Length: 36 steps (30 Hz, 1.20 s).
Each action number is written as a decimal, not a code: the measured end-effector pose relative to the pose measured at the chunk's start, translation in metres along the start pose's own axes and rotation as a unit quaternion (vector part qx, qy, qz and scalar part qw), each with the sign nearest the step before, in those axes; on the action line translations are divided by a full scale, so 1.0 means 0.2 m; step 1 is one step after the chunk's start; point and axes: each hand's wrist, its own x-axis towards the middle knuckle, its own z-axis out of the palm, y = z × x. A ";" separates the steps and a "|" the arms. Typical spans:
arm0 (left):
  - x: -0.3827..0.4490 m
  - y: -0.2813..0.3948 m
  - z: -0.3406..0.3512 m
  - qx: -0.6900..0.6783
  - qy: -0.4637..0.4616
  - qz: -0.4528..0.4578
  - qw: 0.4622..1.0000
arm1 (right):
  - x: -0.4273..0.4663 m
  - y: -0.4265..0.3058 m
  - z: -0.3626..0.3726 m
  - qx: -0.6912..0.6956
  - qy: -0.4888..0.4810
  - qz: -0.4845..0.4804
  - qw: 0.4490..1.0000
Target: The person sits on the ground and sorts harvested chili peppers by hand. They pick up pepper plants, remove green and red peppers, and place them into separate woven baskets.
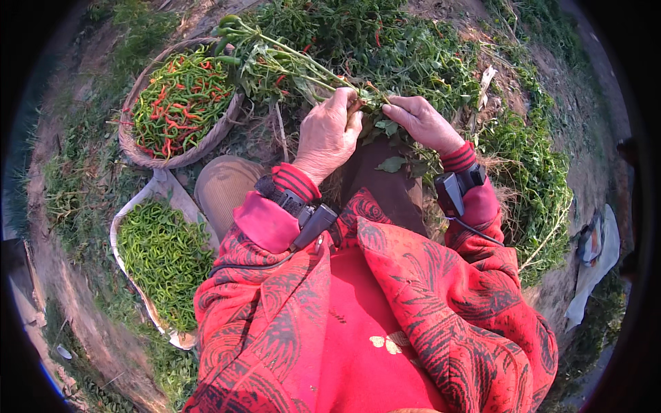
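Observation:
My left hand (330,131) grips the green stems of a cut pepper plant (304,59), whose stalks stretch to the upper left and end in green pods or leaves. To its right, my right hand (421,121) pinches a leafy part of the same plant between thumb and fingers. Leaves hang below both hands, over my dark trouser leg. At the upper left a round woven basket (232,111) holds a heap of green and red chili peppers (181,103). Below it, a pale-rimmed container (116,237) is filled with green chili peppers (162,263).
A large pile of uprooted pepper plants (413,51) lies ahead and continues down my right side. Dry stalks and roots stick out of it. A whitish plastic sheet (594,273) rests on the ground at the far right.

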 end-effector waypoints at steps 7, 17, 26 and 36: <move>-0.04 0.11 0.14 0.069 0.053 0.021 0.996 | -0.10 0.05 0.06 -0.045 0.090 -0.033 0.994; -0.17 0.27 0.22 -0.164 -0.052 -0.007 0.985 | -0.10 0.14 0.10 -0.047 0.146 0.032 0.988; -0.22 0.03 0.04 -0.410 -0.112 -0.204 0.882 | -0.10 0.17 0.09 0.029 0.140 0.044 0.989; -0.15 -0.08 0.07 -0.399 0.079 -0.182 0.895 | -0.11 0.19 0.10 0.040 0.150 0.042 0.987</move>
